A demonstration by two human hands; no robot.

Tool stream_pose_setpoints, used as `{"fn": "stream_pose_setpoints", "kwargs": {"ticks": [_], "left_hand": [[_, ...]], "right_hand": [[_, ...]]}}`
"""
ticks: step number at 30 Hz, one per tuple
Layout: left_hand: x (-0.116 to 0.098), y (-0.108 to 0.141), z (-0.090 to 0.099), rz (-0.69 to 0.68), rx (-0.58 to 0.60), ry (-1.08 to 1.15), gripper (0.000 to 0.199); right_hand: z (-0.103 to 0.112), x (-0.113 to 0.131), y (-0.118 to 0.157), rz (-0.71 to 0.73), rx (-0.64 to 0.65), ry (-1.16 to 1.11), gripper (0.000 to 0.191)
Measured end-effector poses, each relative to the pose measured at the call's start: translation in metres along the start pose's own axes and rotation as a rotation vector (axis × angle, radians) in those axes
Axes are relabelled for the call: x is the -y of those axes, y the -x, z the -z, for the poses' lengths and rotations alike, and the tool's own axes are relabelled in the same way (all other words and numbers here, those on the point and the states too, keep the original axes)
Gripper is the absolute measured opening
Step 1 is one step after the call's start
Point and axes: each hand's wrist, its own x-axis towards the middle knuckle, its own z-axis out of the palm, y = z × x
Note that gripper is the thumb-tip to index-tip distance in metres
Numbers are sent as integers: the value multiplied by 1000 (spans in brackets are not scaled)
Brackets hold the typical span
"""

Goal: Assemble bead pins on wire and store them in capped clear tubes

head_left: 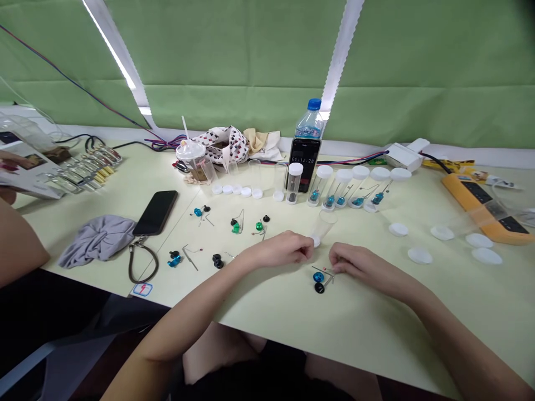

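My left hand (295,248) is closed, its fingers curled down near the table. Just beyond its fingertips a clear plastic tube (325,224) stands on a white cap, partly covered by the hand. What those fingers hold, if anything, is hidden. My right hand (351,259) pinches at a thin metal hex key (331,277) on the table. Beside it lie a blue metal part (318,276), a black round knob (319,288) and a thin pin with a red bead (321,269).
Several capped tubes with blue parts (343,192) stand at the back, near a phone timer (303,161) and water bottle (309,122). Small part groups (236,226) lie left. Loose white caps (420,255) and an orange power strip (487,209) are right. Another person's arm (19,239) is far left.
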Motion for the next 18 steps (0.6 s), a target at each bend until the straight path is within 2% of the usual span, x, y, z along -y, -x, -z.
{"fn": "stream_pose_setpoints", "kwargs": {"ticks": [4,10,13,15,18], "left_hand": [[0,-1,-3,7,-9,45,13],[2,-3,-11,-8,-33,10,16],[3,-4,-14,15,-59,-36,16],[4,-4,-15,30,-72,-73,15],[5,-4,-15,39,-83,-136,12]], "right_hand": [[9,-6,4,27,-48,-98,20],[5,3,9,212,-290,-330,16],[-2,9,11,250,-377,-416,14],[-7,12,12,246,-411,-402,14],[-12,11,14,269,-448,-254,14]]}}
